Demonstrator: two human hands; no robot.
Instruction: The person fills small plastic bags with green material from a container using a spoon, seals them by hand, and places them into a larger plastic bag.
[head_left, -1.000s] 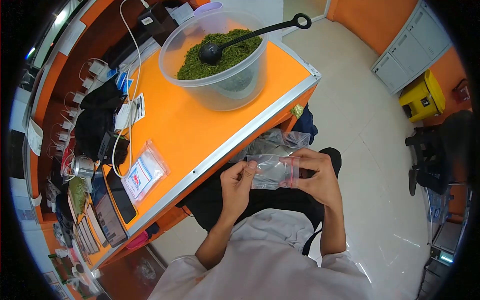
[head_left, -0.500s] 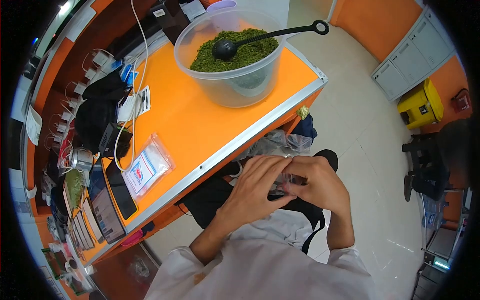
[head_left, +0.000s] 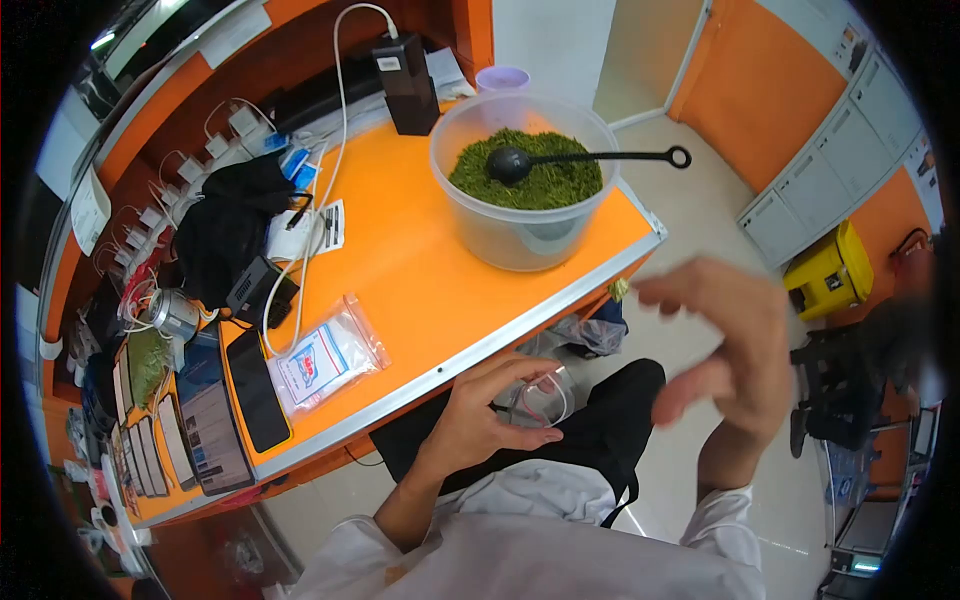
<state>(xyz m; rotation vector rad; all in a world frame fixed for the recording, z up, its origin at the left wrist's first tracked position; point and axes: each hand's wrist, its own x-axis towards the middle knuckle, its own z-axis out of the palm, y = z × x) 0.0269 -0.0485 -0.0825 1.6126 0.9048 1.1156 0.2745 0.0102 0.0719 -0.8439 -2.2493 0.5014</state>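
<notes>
Over my lap, my left hand (head_left: 480,415) holds a clear plastic zip bag (head_left: 548,398), its mouth spread in a loop with a reddish line. My right hand (head_left: 735,345) is raised to the right, blurred by motion, with thumb and fingers apart and nothing visible between them. Nearest to it is the black long-handled scoop (head_left: 510,165), whose bowl rests on chopped green leaves (head_left: 545,190) inside a large translucent tub (head_left: 520,240). The scoop's handle sticks out past the tub's rim. On the orange desk lies a pack of clear zip bags (head_left: 330,355).
The orange desk (head_left: 400,265) has a metal edge. A black phone (head_left: 257,390), a tablet (head_left: 215,425), white cables and a black box (head_left: 406,85) lie along its left and back. A yellow bin (head_left: 835,270) and grey lockers (head_left: 825,165) stand at right.
My right hand has left the bag and moved up and right, its fingers parting. My left hand keeps the bag, now opened wider. The view has shifted.
</notes>
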